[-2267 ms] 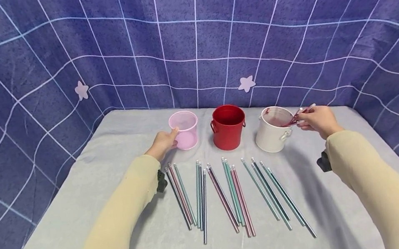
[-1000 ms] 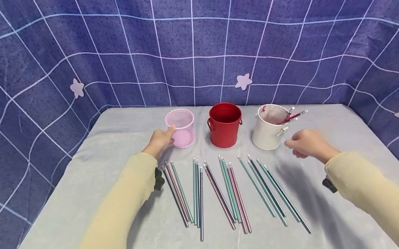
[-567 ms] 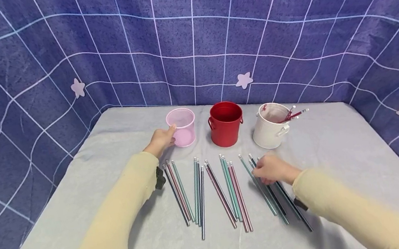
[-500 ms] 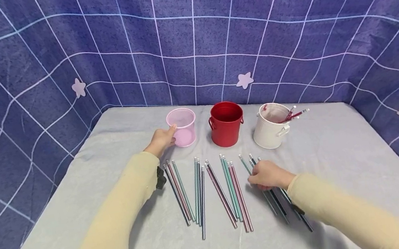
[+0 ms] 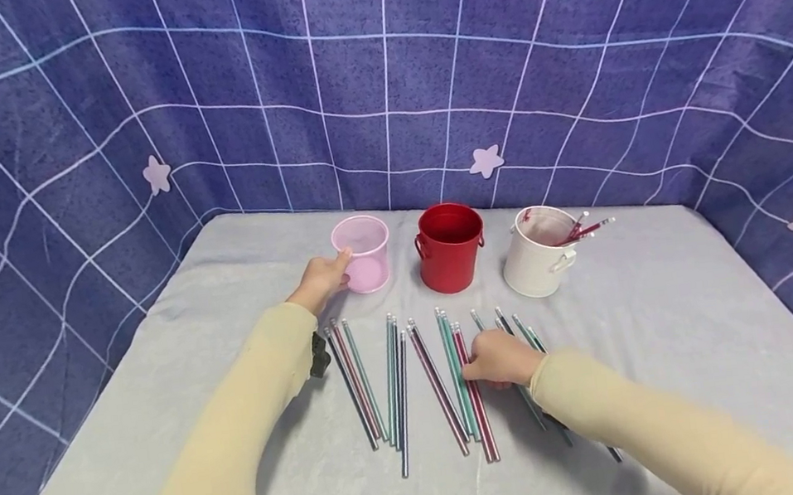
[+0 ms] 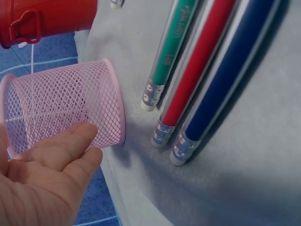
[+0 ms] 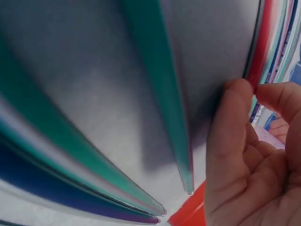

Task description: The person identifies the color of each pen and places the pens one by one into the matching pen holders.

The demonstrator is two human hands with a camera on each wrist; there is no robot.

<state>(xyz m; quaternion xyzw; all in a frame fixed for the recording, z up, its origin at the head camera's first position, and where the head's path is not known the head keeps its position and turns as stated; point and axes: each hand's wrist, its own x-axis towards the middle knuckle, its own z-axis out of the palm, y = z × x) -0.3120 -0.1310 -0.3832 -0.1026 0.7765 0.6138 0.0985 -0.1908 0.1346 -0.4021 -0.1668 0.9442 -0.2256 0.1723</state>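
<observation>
My left hand (image 5: 324,279) rests against the left side of a pink mesh pencil cup (image 5: 370,273). In the left wrist view its fingers (image 6: 80,141) lie loosely extended along the mesh. Over the middle of the cloth, my right hand (image 5: 499,356) pinches a red pencil (image 7: 264,52) between thumb and fingertip. That pencil lies beside another red one (image 5: 493,440) and some green pencils (image 5: 452,357). Several red pencils (image 5: 593,228) lean in a white bucket (image 5: 529,270) at the right, eraser ends out.
A red bucket (image 5: 447,266) stands between the pink cup and the white bucket. Loose blue, green and red pencils lie in small groups on the pale cloth (image 5: 308,493), such as a blue pencil (image 5: 404,422). A purple gridded curtain (image 5: 358,68) hangs behind.
My right hand has let go of red pencils in the white bucket, then moved down and left over the right-hand pencils to the red ones. My left hand has stayed at the pink cup.
</observation>
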